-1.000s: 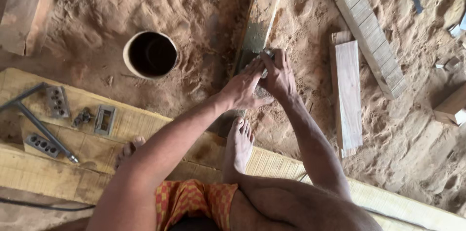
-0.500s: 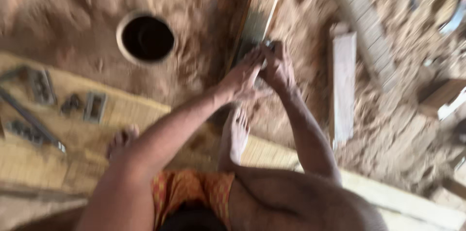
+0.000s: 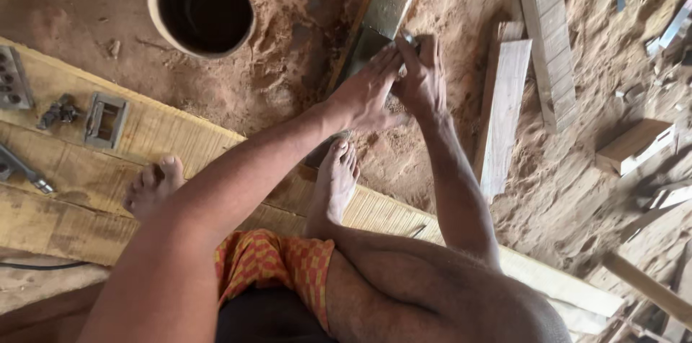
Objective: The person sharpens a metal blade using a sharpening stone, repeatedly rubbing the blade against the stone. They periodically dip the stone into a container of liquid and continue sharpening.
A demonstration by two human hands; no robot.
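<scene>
Both hands press together on a small dark piece [image 3: 404,42], the left hand [image 3: 364,94] with its fingers laid flat over it, the right hand [image 3: 425,76] with its grip closed around it from three o'clock. The piece rests on a long dark slab [image 3: 382,8] running toward twelve o'clock over the sawdust floor [image 3: 288,91]. A round pot [image 3: 202,8] stands at ten o'clock, and a pale plank [image 3: 504,105] lies at three.

Both arms extended forward, left hand [image 3: 364,94] and right hand [image 3: 424,76] pressed together, fingers down.
</scene>
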